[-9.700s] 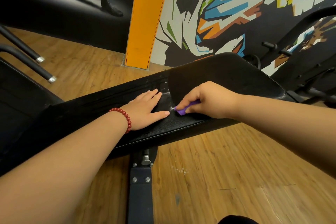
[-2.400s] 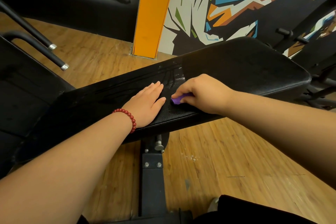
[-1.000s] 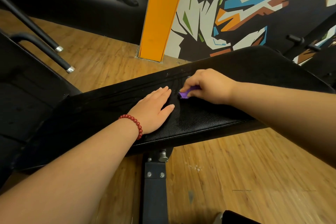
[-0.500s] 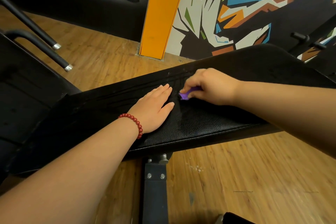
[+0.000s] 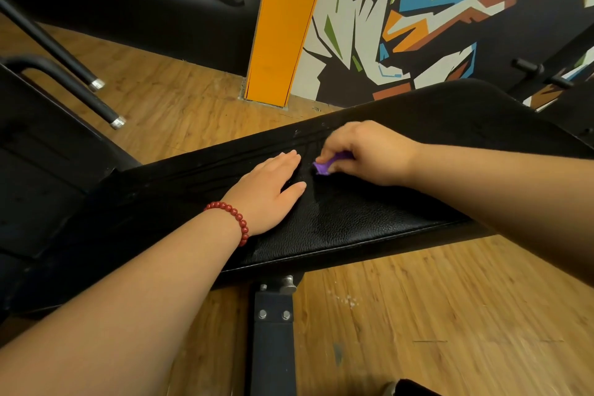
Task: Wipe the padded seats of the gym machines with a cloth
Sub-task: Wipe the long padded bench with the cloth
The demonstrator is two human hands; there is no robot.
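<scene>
My right hand (image 5: 369, 154) has rubbed the small purple cloth (image 5: 323, 167), pinched in curled fingers, farther across the black leather-grain padded seat (image 5: 353, 225). My left hand (image 5: 266, 193) stays flat just beside it, bracing. I judge the wiping is only partly done.

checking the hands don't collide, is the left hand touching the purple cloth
Apart. The head view shows black pad between the left hand and the purple cloth in the right hand.
</scene>
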